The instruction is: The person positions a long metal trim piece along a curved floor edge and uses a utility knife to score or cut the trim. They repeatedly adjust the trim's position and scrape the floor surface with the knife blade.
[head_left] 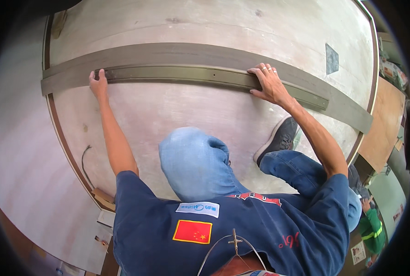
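A long olive-grey rail (177, 72) with a ridged profile and a small hole in its face lies crosswise in front of me. It rests along a wide flat brown-grey strip (193, 49) that spans the pale panel beneath. At the rail's left end, my left hand (99, 83) has its fingers and thumb closed on the tip. My right hand (270, 86) grips the rail right of its middle, fingers over the far edge and thumb at the near edge. Beyond that hand the rail's right end sticks out over the strip.
Dark trim borders the pale panel (205, 106). A dark four-sided patch (332, 59) marks its far right. My shoe (281, 138) stands on it, near the rail. A thin dark cable (84, 163) lies left; plywood (383, 122) and a green-sleeved person (373, 230) are at right.
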`<state>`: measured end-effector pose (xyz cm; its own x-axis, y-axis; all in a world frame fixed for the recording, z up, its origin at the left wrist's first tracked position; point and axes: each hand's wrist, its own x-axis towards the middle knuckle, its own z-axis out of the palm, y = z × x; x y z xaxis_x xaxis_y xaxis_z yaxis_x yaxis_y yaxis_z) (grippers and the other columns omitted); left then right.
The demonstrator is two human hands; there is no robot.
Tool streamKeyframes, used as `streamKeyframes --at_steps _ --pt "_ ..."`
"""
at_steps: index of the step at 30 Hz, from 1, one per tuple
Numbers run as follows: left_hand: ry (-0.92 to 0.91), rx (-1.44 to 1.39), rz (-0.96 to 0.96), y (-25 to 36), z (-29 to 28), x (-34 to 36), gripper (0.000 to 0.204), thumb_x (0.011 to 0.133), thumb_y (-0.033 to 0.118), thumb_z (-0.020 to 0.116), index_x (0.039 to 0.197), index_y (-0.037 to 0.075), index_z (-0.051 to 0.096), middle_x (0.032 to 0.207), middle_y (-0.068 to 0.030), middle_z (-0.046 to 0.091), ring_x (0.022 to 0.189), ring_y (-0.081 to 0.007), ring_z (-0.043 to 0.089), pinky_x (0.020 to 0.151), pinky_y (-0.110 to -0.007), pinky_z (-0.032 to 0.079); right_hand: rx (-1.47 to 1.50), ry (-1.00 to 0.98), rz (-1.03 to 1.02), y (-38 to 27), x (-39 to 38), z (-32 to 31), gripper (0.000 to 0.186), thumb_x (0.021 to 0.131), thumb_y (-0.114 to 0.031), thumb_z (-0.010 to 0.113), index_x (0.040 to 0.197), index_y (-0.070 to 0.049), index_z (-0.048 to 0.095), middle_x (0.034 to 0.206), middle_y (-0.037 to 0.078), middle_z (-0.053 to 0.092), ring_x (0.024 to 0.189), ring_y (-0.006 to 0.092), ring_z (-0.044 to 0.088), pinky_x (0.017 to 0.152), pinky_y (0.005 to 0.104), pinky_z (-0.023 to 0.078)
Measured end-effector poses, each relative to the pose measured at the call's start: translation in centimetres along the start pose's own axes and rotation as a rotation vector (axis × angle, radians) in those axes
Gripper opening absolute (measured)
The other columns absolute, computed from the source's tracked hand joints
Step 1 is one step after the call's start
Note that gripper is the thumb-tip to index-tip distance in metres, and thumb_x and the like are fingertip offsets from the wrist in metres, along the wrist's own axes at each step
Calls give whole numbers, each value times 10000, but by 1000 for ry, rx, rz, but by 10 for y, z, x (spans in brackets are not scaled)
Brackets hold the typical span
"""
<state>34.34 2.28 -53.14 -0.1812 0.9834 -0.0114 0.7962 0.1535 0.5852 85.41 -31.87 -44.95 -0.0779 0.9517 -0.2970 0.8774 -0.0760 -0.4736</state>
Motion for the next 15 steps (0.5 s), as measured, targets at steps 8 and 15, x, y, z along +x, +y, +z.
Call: streamKeyframes --at_steps 8,15 --pt "-155 1 56 -32 13 27 682 823 299 724 1325 -90 474 1295 -264 546 1190 -319 551 1019 -376 417 -154 -137 -14 47 -64 -96 622 764 -196 747 1313 -87 474 1253 152 488 1177 329 481 996 453 386" --pt "-150 21 -53 -47 11 25 684 832 338 717 1303 -105 497 1298 -226 565 1200 -291 552 1016 -362 417 -20 38 782 197 -262 -97 567 818 -308 698 1251 10 517 1144 221 566 988 323 625 856 418 515"
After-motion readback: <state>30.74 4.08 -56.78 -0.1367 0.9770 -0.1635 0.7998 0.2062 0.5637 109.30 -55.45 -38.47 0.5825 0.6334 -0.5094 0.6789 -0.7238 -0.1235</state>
